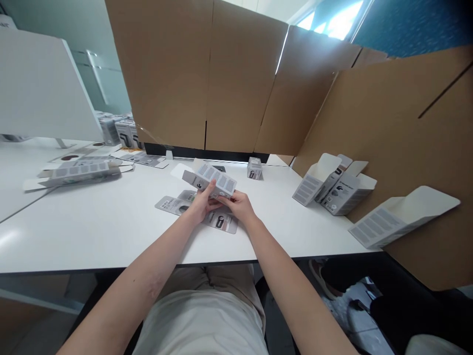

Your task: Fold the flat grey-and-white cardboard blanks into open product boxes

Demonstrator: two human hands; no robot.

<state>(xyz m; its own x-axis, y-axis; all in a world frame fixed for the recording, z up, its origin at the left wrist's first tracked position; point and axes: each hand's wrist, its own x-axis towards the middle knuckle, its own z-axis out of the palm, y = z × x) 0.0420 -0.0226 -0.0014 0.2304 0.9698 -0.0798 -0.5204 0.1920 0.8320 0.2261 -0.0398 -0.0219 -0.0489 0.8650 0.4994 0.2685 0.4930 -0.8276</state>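
Note:
Between my two hands is a small grey-and-white printed carton (216, 178), tilted, with white flaps standing open at its left end. My left hand (202, 203) grips its near side, thumb resting on the printed face. At the carton's right end, my right hand (239, 204) is closed around the lower corner. Beneath them on the white table lie flat unfolded cartons (224, 223), partly covered by my hands and the held carton. The fingers under the carton are mostly hidden.
Opened cartons (342, 192) stand at the right, with another open carton (380, 224) nearer the edge. A small closed box (254, 168) sits at the back. Flattened cartons (83, 170) lie left. Tall cardboard panels (240, 74) wall the back and right of the table (121, 231).

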